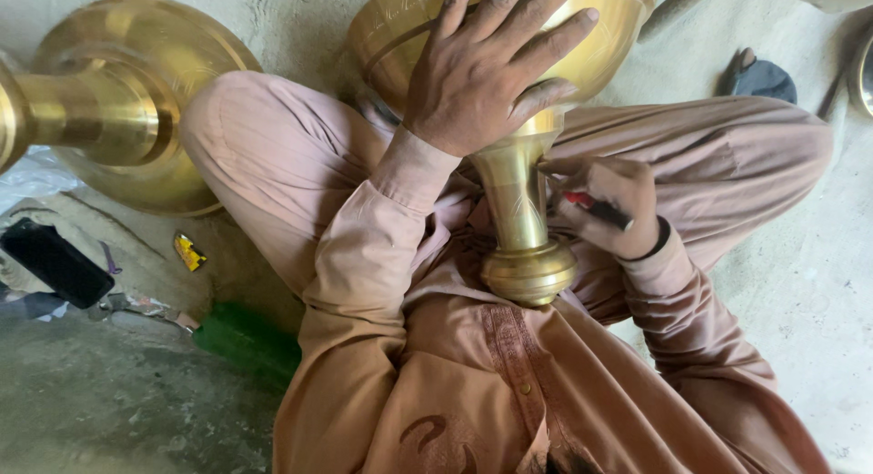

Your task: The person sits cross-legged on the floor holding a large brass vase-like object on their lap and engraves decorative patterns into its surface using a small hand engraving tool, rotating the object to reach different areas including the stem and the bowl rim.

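Rough grey concrete floor surrounds a person seated cross-legged in a dusty-pink tunic, with a brass vase [520, 178] lying across the lap, its wide bowl pointing away and its rounded foot against the belly. Above the vase's neck, the left hand [482, 69] lies flat with fingers spread over the bowl, apparently pressing it down so it cannot roll. Right of the neck, the right hand [614, 210] is curled closed around a red-and-black pen [596, 208], tip toward the neck where faint lines show. Far left of the vase lies a second brass piece [118, 110], with a dark pouch [55, 263] and a green bottle [245, 340] below it.
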